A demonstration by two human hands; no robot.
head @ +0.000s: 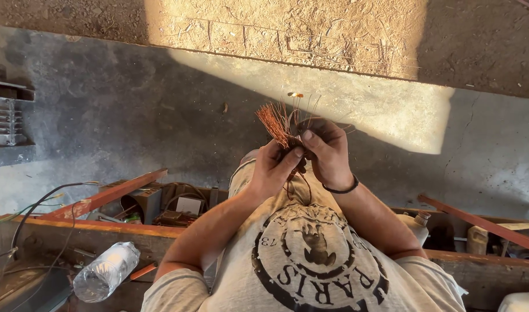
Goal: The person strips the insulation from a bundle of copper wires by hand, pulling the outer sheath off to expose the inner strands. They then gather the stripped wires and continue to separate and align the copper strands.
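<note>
Copper wire bundle (278, 124): thin reddish strands, fanned out at the top, gathered at the base; centre of the frame, slightly above the middle, held up in front of the person's chest.

Left hand (271, 169): centre of the frame, below the bundle; grip pressed together around the gathered base of the strands, thumb lying up along them.

Right hand (327, 149): just right of the left hand, touching it; fingers curled over the top of the bundle, grip pinching the strands from the right. A dark band (341, 188) sits on this wrist.

A few pale single strands (304, 107) stand up beside the copper fan, one tipped with a small light bead.

Shirt (311, 260): pale grey with a dark round print, lower centre of the frame.

Concrete floor (131, 110): grey, stained, across the middle; a sunlit patch at right of centre, sandy ground along the top edge.

Plastic bottle (105, 271): clear, lying tilted, lower left.

Rusty bars (105, 195): one slanting at left of centre, another at lower right.

Cables (30, 211): black and green, looping at far left.

Metal fins (4, 118): stacked grey plates, left edge.

Jug (477, 238): pale plastic, lower right, partly hidden.
</note>
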